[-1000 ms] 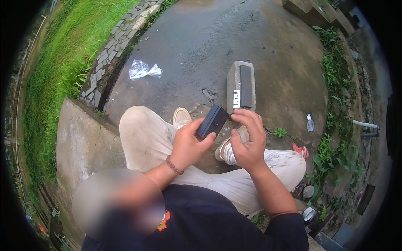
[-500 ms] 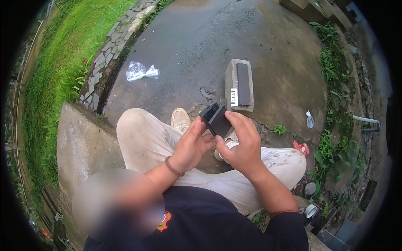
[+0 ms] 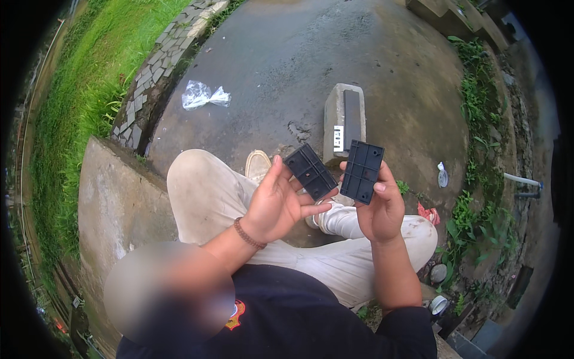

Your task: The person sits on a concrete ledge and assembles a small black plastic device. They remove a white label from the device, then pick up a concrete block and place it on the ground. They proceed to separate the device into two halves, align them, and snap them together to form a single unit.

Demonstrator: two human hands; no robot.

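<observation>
Two black plastic rectangular plates are held up above my crossed legs, one in each hand. My left hand (image 3: pixel 277 200) has the left plate (image 3: pixel 311 172) resting against its fingers, with the thumb along the near edge. My right hand (image 3: pixel 384 206) grips the right plate (image 3: pixel 362 172) between thumb and fingers. Both plates show a ribbed face with crossing ridges and small round holes near the corners. A small gap separates them.
Beyond my hands stands a concrete block (image 3: pixel 330 122) bearing a long dark bar (image 3: pixel 355 119) and a small white label-like piece (image 3: pixel 338 139). A clear plastic bag (image 3: pixel 196 96) lies on the wet concrete. Nearby are a low concrete ledge (image 3: pixel 119 203) and, at right, a pipe (image 3: pixel 520 179).
The two plates were close together, one in front of the other. Now they are apart side by side, ribbed faces showing, and my right hand has moved right and turned.
</observation>
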